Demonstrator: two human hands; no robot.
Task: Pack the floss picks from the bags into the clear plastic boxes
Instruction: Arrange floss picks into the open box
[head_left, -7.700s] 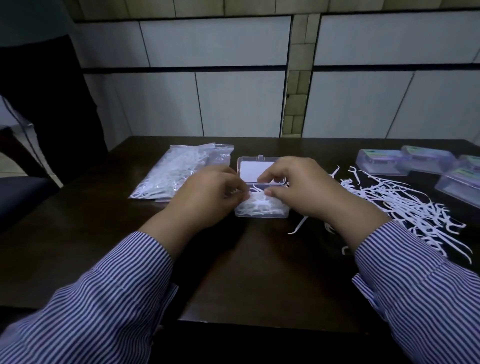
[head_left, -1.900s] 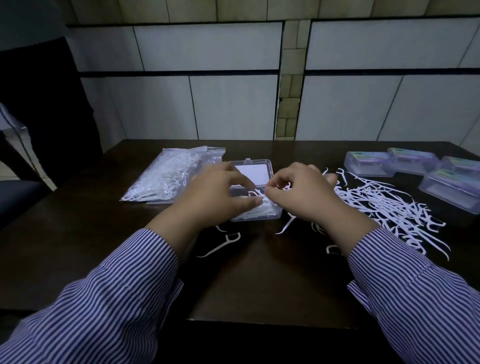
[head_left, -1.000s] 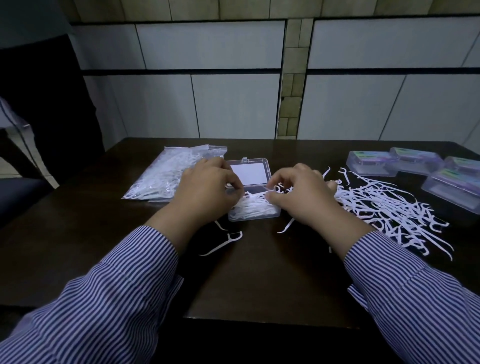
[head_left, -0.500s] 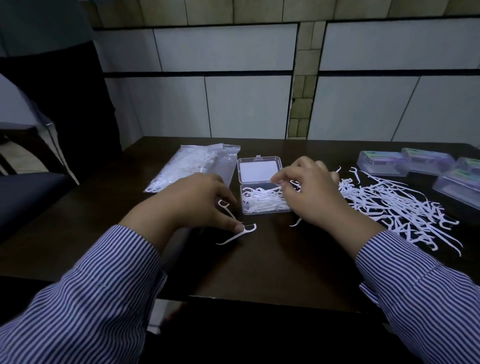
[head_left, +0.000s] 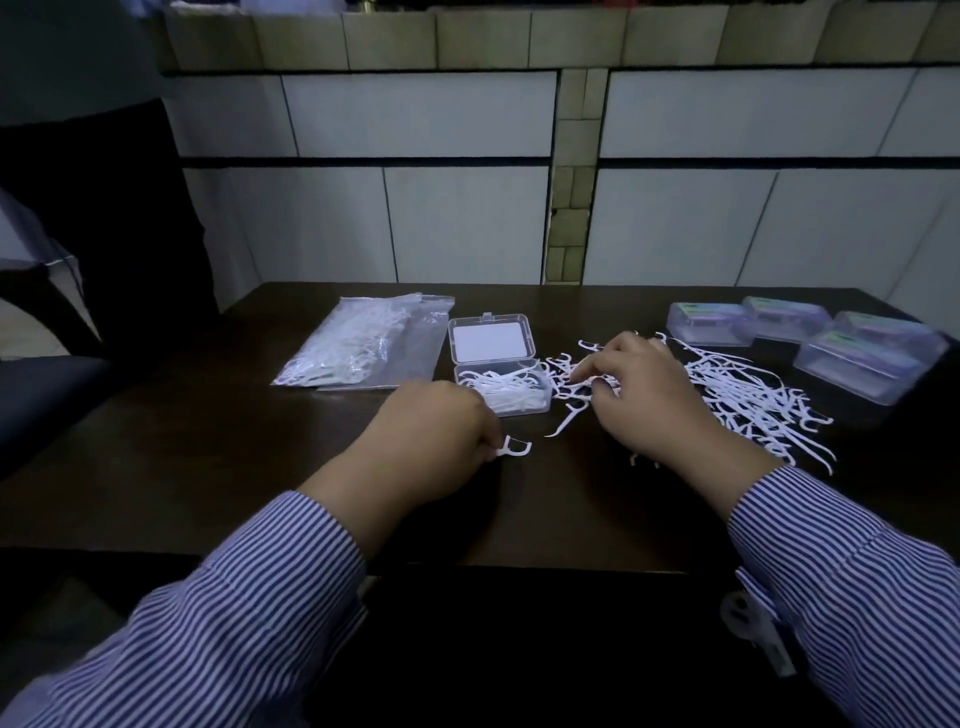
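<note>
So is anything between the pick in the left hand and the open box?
Nothing visible. The left hand pinches a floss pick just above the table, in front of the open box. The box's lid is folded back and its top is uncovered; only bare table lies between. The right hand works the loose pile to the box's right.

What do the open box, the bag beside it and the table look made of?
Open box: clear rigid plastic, likely; picks show through its walls.
Bag: thin glossy plastic film; wrinkled, with highlights.
Table: dark wood or wood-look laminate, slight sheen; which one is unclear.
</note>
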